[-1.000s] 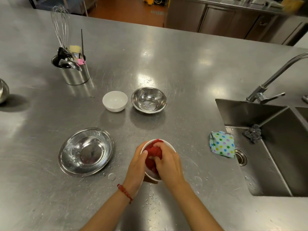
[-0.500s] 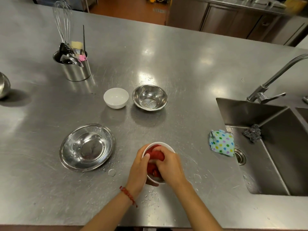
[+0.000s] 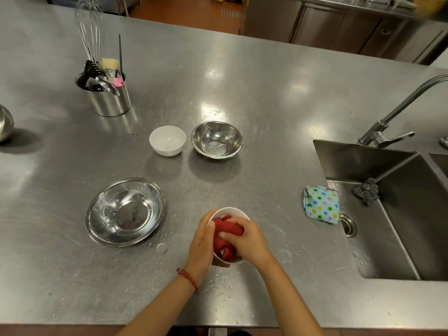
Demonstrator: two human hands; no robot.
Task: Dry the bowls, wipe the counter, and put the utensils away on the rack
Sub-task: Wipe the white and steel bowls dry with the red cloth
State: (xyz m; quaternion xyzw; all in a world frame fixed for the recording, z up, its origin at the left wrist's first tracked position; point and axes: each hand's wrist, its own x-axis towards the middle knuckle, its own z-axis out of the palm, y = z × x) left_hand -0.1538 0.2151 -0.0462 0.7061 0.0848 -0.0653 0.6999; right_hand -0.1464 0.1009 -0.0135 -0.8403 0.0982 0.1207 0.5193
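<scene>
My left hand [image 3: 202, 246] grips the side of a small white bowl [image 3: 231, 210] held just above the steel counter [image 3: 266, 98]. My right hand [image 3: 247, 238] holds a red cloth [image 3: 229, 226] bunched inside that bowl. A wide wet steel bowl [image 3: 124, 212] sits to the left. Farther back stand a second white bowl [image 3: 167, 140] and a small steel bowl [image 3: 216, 139] with droplets. A steel canister [image 3: 106, 100] at the back left holds a whisk [image 3: 89, 27], spoons and other utensils.
Water drops [image 3: 162, 248] lie on the counter near my hands. A polka-dot cloth [image 3: 321, 204] hangs over the edge of the sink [image 3: 397, 229], with a steel scourer [image 3: 366, 194] and a tap [image 3: 388, 124] behind. Part of another steel bowl [image 3: 4, 124] shows at the left edge.
My right hand has turned the red cloth inside the white bowl. The view has shifted slightly, and the other bowls have not moved.
</scene>
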